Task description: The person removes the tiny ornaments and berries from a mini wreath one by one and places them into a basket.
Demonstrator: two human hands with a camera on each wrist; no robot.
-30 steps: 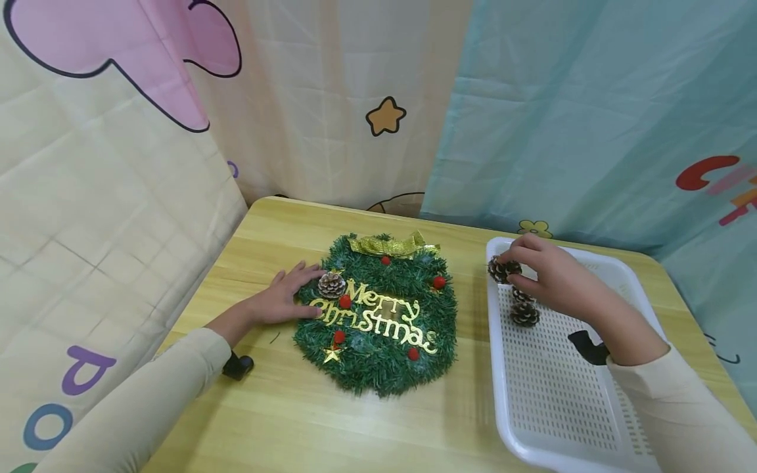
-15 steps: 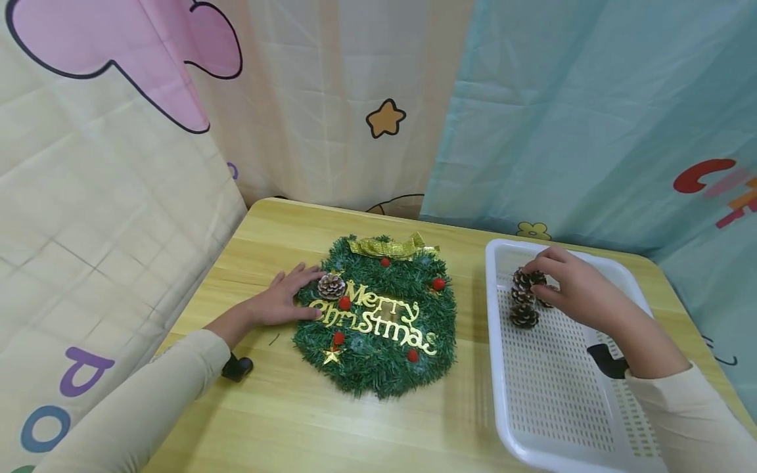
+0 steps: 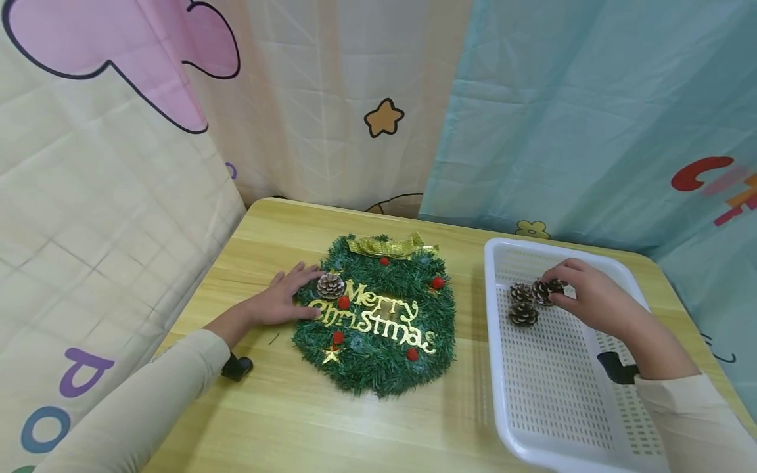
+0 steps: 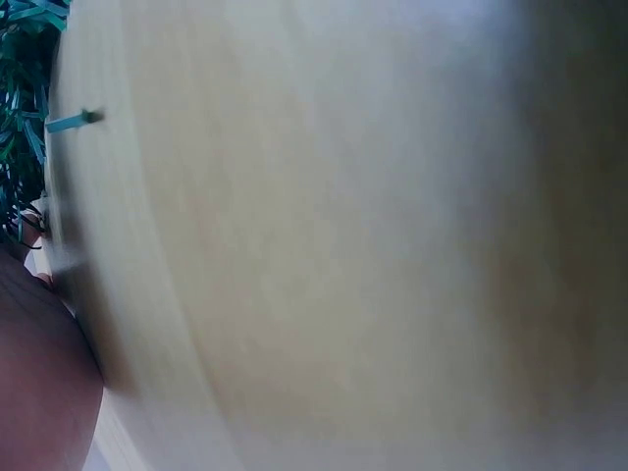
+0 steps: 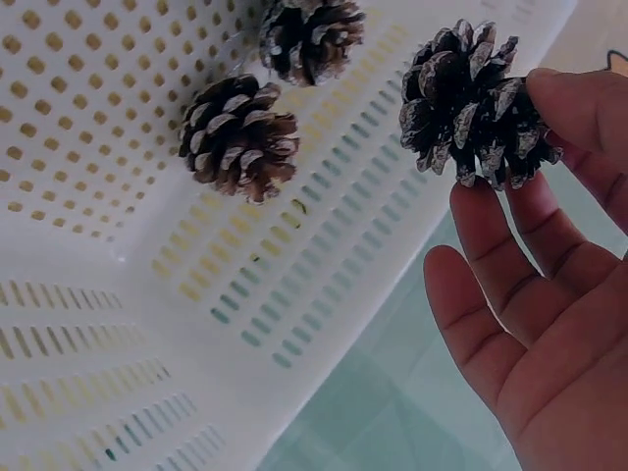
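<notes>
My left hand [image 3: 284,297] rests with spread fingers on the left edge of the green wreath [image 3: 378,378]. Its fingers lie on either side of a frosted pinecone [image 3: 330,286] fixed there. Gold "Merry Christmas" lettering [image 3: 378,318] crosses the wreath. In the right wrist view, my right hand [image 5: 549,285] pinches a pinecone [image 5: 471,108] between thumb and fingertips, above the white plastic basket [image 5: 324,392]. Beside it in the basket are more pinecones [image 3: 523,315], partly hidden by my fingers in the head view. The left wrist view shows mostly tabletop [image 4: 324,245].
The basket stands at the right of the wooden table [image 3: 266,407], beside the wreath. Printed curtains [image 3: 331,98] hang close behind the table and along its left side. Each wrist wears a black camera mount [image 3: 238,366].
My right hand has moved rightward, from the basket's left rim to over its inside, with a pinecone at its fingertips. My left hand and the wreath have not moved.
</notes>
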